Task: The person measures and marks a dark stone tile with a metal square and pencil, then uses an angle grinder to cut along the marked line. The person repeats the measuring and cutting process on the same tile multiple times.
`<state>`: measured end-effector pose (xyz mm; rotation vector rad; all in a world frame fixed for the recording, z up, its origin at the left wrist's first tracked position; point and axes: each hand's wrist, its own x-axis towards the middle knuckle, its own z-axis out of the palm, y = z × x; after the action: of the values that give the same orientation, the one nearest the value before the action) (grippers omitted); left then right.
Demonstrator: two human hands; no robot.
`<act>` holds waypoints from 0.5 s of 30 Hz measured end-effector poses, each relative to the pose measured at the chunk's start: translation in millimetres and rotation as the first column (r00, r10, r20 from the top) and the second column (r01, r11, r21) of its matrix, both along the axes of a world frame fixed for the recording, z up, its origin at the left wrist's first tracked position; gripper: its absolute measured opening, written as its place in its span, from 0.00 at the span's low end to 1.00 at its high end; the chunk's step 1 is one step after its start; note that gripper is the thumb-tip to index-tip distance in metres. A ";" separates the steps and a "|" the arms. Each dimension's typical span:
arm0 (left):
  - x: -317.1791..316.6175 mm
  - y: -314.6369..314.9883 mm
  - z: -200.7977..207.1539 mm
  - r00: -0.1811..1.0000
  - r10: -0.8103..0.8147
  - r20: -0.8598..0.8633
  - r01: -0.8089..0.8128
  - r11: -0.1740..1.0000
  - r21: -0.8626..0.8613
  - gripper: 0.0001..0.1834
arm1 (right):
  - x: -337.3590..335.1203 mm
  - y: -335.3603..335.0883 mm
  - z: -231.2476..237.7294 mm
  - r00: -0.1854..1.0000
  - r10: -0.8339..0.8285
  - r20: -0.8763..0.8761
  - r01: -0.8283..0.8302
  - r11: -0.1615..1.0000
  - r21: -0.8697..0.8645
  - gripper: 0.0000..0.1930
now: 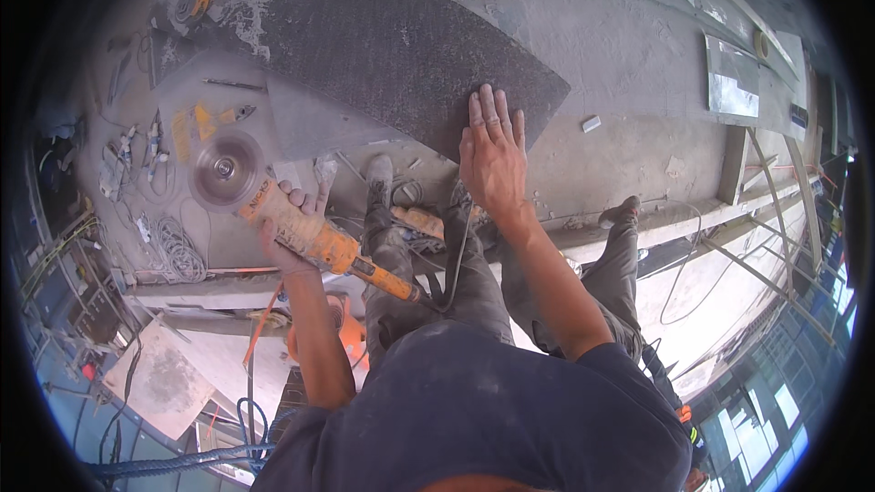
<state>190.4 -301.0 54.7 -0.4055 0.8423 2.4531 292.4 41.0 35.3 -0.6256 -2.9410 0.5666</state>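
Observation:
My left hand (pixel 286 253) is wrapped round the dusty orange body of an angle grinder (pixel 330 248). The grinder's round metal disc (pixel 225 170) points to the far left, apart from the slab; whether it spins I cannot tell. A cord runs from the handle's rear end near my legs. Ahead of me lies a large dark, rough-faced stone slab (pixel 392 46), with pale dust at its left part and a pointed right end. My right hand (pixel 495 159) lies flat on the slab near that end, fingers stretched out and holding nothing.
An orange tape measure (pixel 193 5) lies at the slab's far left. Left of me are yellow pieces (pixel 204 118), a coiled cable (pixel 180 251) and loose tools. A shiny sheet (pixel 732 77) lies far right. Another person's leg (pixel 618 260) stands close at my right; blue rope (pixel 182 465) hangs lower left.

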 end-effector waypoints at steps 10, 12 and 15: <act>-1.0 -11.4 -7.1 0.996 0.058 0.068 -0.056 0.998 -0.036 0.38 | -94.5 64.1 -22.9 0.987 -0.031 -0.160 0.032 0.999 0.006 0.27; 0.9 -9.0 -2.7 0.997 0.044 0.067 -0.041 0.998 -0.039 0.38 | -118.9 84.5 -25.3 0.971 -0.083 -0.225 0.071 0.996 -0.060 0.27; 2.8 -0.7 2.5 0.999 0.001 0.047 0.000 1.000 -0.014 0.37 | -123.0 108.7 -6.3 0.914 -0.237 -0.329 0.153 0.953 -0.261 0.25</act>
<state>193.2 -301.7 57.2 -0.4666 0.8404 2.4300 169.4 149.6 29.0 -0.7406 -2.4588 0.9005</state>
